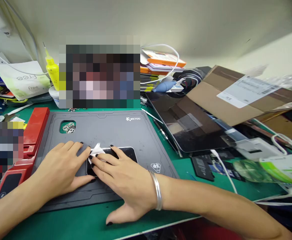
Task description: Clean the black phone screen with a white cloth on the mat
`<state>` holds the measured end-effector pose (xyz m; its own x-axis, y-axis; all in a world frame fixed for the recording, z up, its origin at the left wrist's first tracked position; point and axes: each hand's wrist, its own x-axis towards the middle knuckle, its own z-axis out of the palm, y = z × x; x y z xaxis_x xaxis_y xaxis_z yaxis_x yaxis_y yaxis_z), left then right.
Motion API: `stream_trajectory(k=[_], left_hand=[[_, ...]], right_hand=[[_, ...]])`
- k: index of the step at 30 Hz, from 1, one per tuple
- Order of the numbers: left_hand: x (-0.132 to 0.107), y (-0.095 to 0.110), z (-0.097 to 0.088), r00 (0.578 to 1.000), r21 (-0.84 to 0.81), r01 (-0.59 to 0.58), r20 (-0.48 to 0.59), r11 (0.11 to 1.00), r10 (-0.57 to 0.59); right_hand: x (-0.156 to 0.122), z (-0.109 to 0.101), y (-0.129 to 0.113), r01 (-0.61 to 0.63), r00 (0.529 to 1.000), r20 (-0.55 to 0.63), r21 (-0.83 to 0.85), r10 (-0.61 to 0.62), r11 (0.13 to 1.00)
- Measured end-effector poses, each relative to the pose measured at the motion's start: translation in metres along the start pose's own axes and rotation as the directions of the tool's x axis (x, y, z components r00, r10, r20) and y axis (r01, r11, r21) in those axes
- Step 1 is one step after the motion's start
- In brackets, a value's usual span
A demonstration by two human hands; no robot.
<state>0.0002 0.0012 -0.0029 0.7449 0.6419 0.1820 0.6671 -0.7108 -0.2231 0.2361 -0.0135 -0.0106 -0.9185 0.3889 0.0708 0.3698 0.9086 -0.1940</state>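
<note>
A smartphone [130, 154] with a dark screen and a pale rim lies flat on a grey work mat [106, 125]. My left hand [59, 166] grips its left end, thumb at the near edge and fingers at the far side. Under the fingertips of my right hand [132, 181], a crumpled white tissue [98, 149] is pressed against the left part of the screen. The right thumb sticks out over the green table mat. Both hands cover much of the phone, and part of the tissue is hidden.
A red tool case [37, 128] borders the mat's left side. Small metal parts [68, 127] sit in the mat's cutout. To the right are a large dark glass panel [186, 123], a cardboard box [218, 93] and a white cable [223, 170]. A yellow bottle [52, 71] stands behind.
</note>
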Motion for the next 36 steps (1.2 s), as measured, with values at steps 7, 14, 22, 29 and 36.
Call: stream_trajectory(k=[7,14,22,29,36], left_hand=[[-0.0010,0.0006,0.0005,0.999,-0.018,0.031,0.031,0.999,-0.031],[-0.0011,-0.0003,0.0027,0.998,-0.028,0.037,0.058,0.999,-0.036],[-0.0007,-0.0012,0.0038,0.999,-0.040,0.024,0.035,0.999,-0.023],[-0.0006,-0.0004,0.0034,0.998,-0.034,0.035,0.051,0.999,-0.033],[-0.0011,0.0001,0.0035,0.997,-0.015,0.036,0.064,0.999,-0.035]], right_hand=[[-0.0004,0.0009,-0.0034,-0.023,1.000,0.009,-0.009,0.023,1.000],[-0.0034,0.0025,-0.0069,-0.013,1.000,0.011,0.002,0.013,1.000],[-0.0007,0.0058,0.0021,-0.017,1.000,-0.024,0.046,0.018,0.999],[0.0002,0.0044,-0.0008,-0.014,1.000,-0.026,0.074,0.016,0.997],[0.0002,0.0042,0.0000,-0.018,1.000,-0.019,0.067,0.019,0.998]])
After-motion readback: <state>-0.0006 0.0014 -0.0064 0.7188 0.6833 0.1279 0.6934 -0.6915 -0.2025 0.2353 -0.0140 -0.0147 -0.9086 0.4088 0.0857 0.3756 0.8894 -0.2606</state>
